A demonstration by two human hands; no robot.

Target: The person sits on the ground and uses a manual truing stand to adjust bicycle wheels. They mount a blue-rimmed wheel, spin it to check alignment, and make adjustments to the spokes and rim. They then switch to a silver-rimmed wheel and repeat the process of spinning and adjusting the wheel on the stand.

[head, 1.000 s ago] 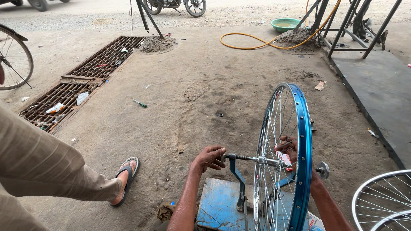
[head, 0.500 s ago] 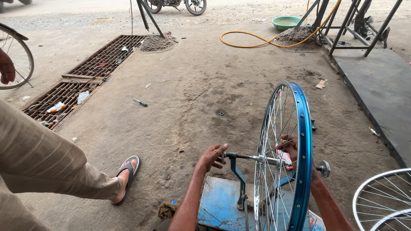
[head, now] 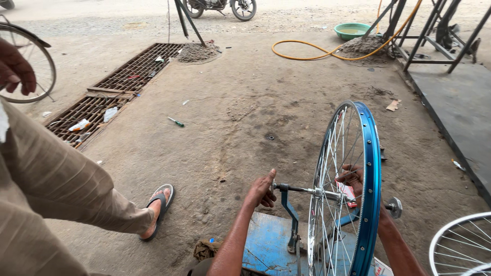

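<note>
Centrally, left hand [head: 261,190] on axle [head: 302,189], right hand [head: 353,176] behind blue wheel [head: 369,184], open ground [head: 245,133] ahead.

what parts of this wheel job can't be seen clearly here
Head view:
- Right hand: behind the spokes of the blue-rimmed wheel; its grip cannot be told.
- Small red item by that hand: too small to identify.
- Blue stand: base cut off by the bottom edge.
- Left hand: fingertips at the axle end, contact unclear.

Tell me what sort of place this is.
Probably an open-air roadside bicycle repair shop: a blue-rimmed wheel sits in a truing stand on bare ground, with a spare wheel and a motorbike nearby.
</note>
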